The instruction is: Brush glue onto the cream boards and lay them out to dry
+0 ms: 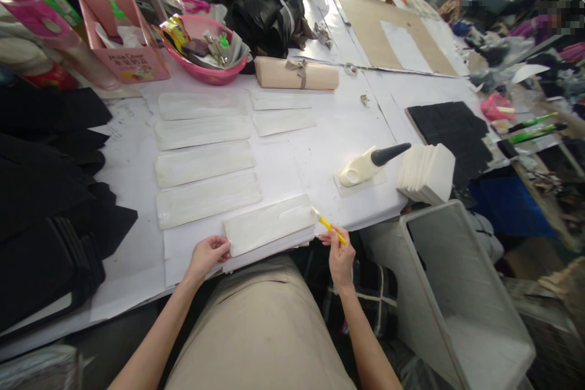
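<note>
A long white strip (269,225) lies slightly slanted at the table's front edge, glossy and wet-looking on top. My left hand (211,254) pinches its lower left corner. In my right hand (339,253) is a yellow-handled brush (333,229), its pale tip touching the strip's right end. Several similar strips, among them one just behind (208,200), lie in rows farther back. To the right, a cream-coloured container with a dark nozzle (359,169) rests on a small pale sheet, beside a stack of white pieces (425,173).
Black pieces (41,195) are piled at the left. A pink box (128,61), a pink basket (210,76) and a tied roll (297,75) stand behind. Dark sheets (450,134) lie at the right. A large grey bin (475,292) stands beside the table at the lower right.
</note>
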`<state>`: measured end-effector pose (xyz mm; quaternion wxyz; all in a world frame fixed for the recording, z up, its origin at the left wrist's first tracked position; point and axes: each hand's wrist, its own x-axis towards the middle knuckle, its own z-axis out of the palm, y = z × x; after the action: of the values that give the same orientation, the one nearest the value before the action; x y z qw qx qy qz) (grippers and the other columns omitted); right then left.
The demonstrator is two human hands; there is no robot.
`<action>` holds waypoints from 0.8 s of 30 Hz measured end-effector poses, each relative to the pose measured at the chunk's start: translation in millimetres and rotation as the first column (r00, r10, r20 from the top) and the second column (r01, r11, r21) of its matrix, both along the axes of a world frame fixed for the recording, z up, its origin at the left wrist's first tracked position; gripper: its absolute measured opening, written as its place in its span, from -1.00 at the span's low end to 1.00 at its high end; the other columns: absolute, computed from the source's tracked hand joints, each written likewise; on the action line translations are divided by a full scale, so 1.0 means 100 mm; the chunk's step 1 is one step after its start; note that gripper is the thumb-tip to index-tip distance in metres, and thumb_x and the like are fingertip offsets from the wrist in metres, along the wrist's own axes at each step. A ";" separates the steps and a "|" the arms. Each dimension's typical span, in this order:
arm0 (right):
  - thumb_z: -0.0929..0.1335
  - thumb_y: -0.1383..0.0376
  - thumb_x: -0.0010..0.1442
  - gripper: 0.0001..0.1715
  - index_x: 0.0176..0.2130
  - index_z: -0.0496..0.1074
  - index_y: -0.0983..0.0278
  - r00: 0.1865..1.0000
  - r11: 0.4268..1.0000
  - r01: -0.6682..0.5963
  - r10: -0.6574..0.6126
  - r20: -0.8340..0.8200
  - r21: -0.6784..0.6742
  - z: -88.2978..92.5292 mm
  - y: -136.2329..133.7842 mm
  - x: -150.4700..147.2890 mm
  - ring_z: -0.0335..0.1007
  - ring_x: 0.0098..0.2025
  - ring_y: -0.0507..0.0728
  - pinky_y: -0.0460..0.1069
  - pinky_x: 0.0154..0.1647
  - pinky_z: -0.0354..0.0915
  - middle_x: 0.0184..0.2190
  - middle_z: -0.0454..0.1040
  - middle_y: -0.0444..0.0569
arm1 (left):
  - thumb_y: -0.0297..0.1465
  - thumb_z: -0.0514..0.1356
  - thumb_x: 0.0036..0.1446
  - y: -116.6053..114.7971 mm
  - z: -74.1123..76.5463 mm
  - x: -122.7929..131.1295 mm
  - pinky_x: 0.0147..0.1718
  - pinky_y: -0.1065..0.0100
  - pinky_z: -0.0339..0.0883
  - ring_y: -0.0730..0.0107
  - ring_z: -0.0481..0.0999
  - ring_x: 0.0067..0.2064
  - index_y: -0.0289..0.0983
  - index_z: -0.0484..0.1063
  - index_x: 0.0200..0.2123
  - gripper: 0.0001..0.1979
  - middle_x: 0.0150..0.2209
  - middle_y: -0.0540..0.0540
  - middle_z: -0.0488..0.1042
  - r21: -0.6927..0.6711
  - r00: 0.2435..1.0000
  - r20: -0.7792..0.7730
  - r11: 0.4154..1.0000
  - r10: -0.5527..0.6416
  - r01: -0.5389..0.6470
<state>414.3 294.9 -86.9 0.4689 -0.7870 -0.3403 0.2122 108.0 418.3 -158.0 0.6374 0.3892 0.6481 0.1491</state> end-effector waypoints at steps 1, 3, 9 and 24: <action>0.22 0.11 0.34 -0.66 -0.05 0.40 0.25 0.996 0.996 -0.085 0.084 -0.034 -0.020 0.02 -0.03 -0.05 0.55 -0.34 0.14 0.01 -0.34 0.48 -0.34 0.55 -0.02 | -0.19 0.33 -0.28 0.00 0.00 0.00 -0.55 0.37 0.36 0.34 0.49 -0.56 -0.32 0.41 -0.50 -0.66 -0.65 -0.07 0.49 -0.001 1.000 0.002 1.000 0.004 -0.004; 0.22 0.11 0.35 -0.66 -0.07 0.42 0.24 0.980 0.980 -0.189 0.185 -0.076 -0.059 0.01 -0.08 -0.11 0.55 -0.33 0.15 0.01 -0.35 0.48 -0.34 0.55 -0.02 | -0.19 0.34 -0.29 0.00 0.01 0.00 -0.55 0.38 0.36 0.35 0.48 -0.57 -0.32 0.41 -0.50 -0.66 -0.65 -0.07 0.49 -0.004 1.000 0.004 1.000 0.009 -0.009; 0.21 0.07 0.35 -0.60 -0.06 0.38 0.29 0.995 0.997 0.051 -0.045 0.084 -0.064 -0.02 -0.17 0.05 0.54 -0.37 0.12 0.01 -0.33 0.48 -0.40 0.52 -0.05 | -0.21 0.33 -0.29 -0.01 -0.02 0.00 -0.56 0.40 0.36 0.37 0.48 -0.58 -0.32 0.40 -0.50 -0.68 -0.66 -0.05 0.48 0.002 1.000 0.006 1.000 0.011 -0.011; 0.22 0.10 0.35 -0.64 -0.06 0.39 0.28 0.980 0.987 -0.157 0.159 -0.116 0.025 -0.03 0.16 -0.35 0.55 -0.37 0.12 -0.03 -0.35 0.48 -0.40 0.54 -0.03 | -0.23 0.30 -0.25 -0.02 -0.03 0.00 -0.57 0.41 0.36 0.37 0.48 -0.57 -0.32 0.41 -0.49 -0.71 -0.66 -0.05 0.49 0.035 1.000 0.000 0.999 0.001 -0.001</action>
<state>379.3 310.6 -90.2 0.4760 -0.7398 -0.3751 0.2922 107.6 416.5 -161.1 0.6303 0.3999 0.6457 0.1608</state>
